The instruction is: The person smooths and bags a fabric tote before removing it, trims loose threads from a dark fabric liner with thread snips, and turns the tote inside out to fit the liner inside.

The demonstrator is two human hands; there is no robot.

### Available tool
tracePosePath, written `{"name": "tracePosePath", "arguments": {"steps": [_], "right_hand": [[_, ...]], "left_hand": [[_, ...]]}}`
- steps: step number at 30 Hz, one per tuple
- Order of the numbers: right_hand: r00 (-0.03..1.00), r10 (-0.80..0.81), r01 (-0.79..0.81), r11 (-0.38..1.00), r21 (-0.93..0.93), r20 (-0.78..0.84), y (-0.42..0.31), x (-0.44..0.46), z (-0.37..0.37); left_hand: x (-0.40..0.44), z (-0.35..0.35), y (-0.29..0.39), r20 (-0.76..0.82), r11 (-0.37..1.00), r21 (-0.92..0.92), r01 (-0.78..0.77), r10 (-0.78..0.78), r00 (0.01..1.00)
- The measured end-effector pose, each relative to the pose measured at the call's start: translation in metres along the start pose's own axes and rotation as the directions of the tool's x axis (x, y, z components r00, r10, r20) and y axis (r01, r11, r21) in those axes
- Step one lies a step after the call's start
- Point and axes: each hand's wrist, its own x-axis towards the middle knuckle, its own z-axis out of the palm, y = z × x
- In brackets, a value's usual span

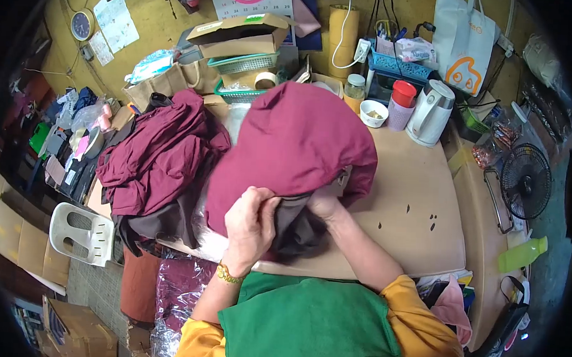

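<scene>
A maroon garment [300, 141] with a dark inner side is bunched up over the table in front of me. My left hand [251, 218], with a gold watch at the wrist, pinches its edge where the maroon cloth meets the dark fabric [295, 227]. Reaching into the opening of the garment, my right hand [324, 204] has its fingers hidden by the cloth, so their grip does not show. To the left lies a heap of more maroon and dark garments [166, 154].
A tan table [417, 241] carries a kettle [431, 113], a red-lidded cup [401, 104], a white bowl [373, 112] and a jar [354, 92] at the back right. Green baskets [243, 64] stand behind the garment. A white plastic stool [82, 233] is at left, a black fan [525, 181] at right.
</scene>
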Motion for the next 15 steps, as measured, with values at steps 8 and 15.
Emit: {"name": "tracePosePath", "arguments": {"steps": [8,15], "right_hand": [[0.721,0.539,-0.105,0.705,-0.701,0.434,-0.013,-0.035,-0.041],[0.709,0.5,-0.652,0.197,0.732,0.497,0.008,-0.081,-0.039]], "left_hand": [[0.01,-0.032,-0.02,-0.108,0.954,0.209,0.217,-0.198,0.974],[-0.006,-0.002,-0.001,0.482,0.989,-0.076,-0.127,0.148,0.864]]}}
